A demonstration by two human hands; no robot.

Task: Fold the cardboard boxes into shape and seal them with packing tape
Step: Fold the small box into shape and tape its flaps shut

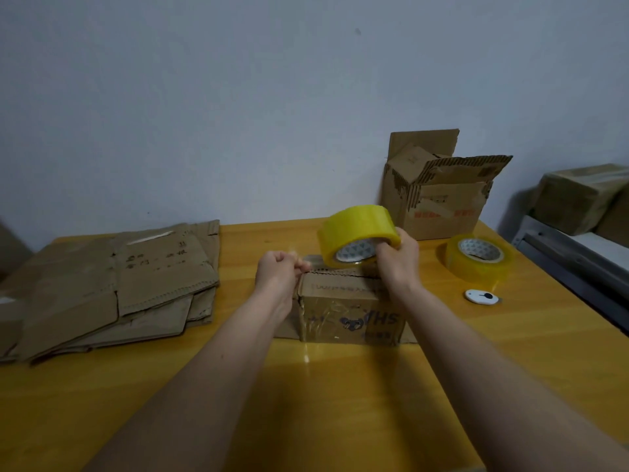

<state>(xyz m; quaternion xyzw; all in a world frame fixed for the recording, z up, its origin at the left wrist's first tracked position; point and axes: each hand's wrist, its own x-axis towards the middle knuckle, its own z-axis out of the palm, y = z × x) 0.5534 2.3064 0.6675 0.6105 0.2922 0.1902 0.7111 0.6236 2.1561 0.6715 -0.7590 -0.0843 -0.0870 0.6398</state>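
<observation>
On the yellow wooden table (340, 386), a small brown cardboard box (350, 311) sits closed at centre. Above its far edge the left hand (277, 267) pinches the clear tape end, while the right hand (398, 257) has its grip clamped on a yellow packing tape roll (357, 236). Flattened cardboard sheets (112, 284) lie left; an open cardboard box (439, 192) stands far right

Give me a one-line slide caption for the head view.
Right hand holds a yellow tape roll above a small cardboard box while the left hand pinches the tape end.
</observation>
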